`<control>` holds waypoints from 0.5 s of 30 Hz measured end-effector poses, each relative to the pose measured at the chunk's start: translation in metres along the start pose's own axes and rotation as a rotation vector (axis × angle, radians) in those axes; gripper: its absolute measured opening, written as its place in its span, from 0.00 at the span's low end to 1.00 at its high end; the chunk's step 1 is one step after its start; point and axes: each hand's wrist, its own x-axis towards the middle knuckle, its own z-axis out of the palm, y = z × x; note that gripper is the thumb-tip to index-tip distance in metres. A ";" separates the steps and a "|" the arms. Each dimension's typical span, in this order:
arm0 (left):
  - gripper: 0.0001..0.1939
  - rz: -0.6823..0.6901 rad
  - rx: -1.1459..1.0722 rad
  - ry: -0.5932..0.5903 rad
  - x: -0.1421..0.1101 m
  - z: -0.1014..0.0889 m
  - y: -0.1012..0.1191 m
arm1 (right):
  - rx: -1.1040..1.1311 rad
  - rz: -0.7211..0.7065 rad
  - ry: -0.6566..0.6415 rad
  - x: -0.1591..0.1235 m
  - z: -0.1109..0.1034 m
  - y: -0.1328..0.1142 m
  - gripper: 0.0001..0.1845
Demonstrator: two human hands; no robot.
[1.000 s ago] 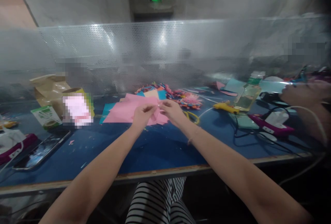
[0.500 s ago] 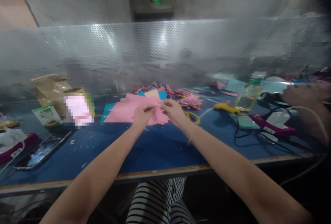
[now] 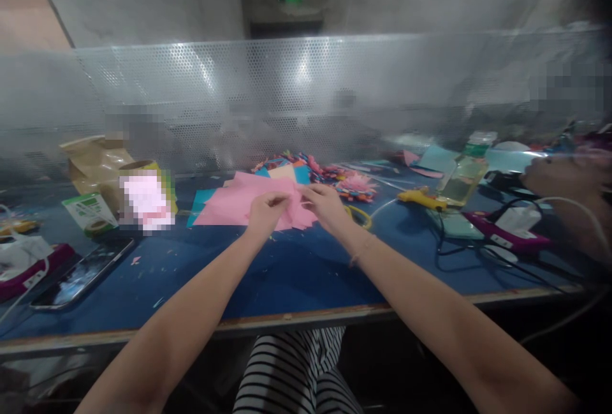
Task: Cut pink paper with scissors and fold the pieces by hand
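A pile of pink paper sheets (image 3: 227,205) lies spread on the blue table, with blue and cream sheets (image 3: 282,173) showing from under it. Over its middle, my left hand (image 3: 266,211) is closed in a pinch on a pink paper. Just to the right, my right hand (image 3: 327,205) also pinches at the pink paper, thumb and forefinger together. The exact piece between the fingertips blends with the sheets below. Yellow loop handles (image 3: 359,216), seemingly of scissors, lie by my right wrist, partly hidden.
Behind the paper sit fringed paper pompoms (image 3: 356,185). To the left are a phone (image 3: 83,275), a green-white box (image 3: 92,213) and a paper bag (image 3: 98,168). Rightward lie a yellow glue gun (image 3: 421,198), a bottle (image 3: 463,175), a power strip (image 3: 507,232), cables and another person's arm (image 3: 571,191).
My right hand has shifted slightly right, a little farther from my left hand. My left hand stays nearly in place, and the view has moved slightly.
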 end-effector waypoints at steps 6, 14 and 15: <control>0.09 0.007 0.007 -0.020 0.001 0.000 -0.004 | -0.041 -0.045 -0.004 0.003 -0.003 0.004 0.12; 0.10 -0.027 -0.029 0.004 0.002 -0.001 -0.006 | 0.029 0.051 -0.036 0.002 0.000 0.004 0.14; 0.10 -0.033 -0.033 0.008 0.002 -0.001 -0.006 | 0.038 0.072 -0.044 0.002 0.000 0.004 0.14</control>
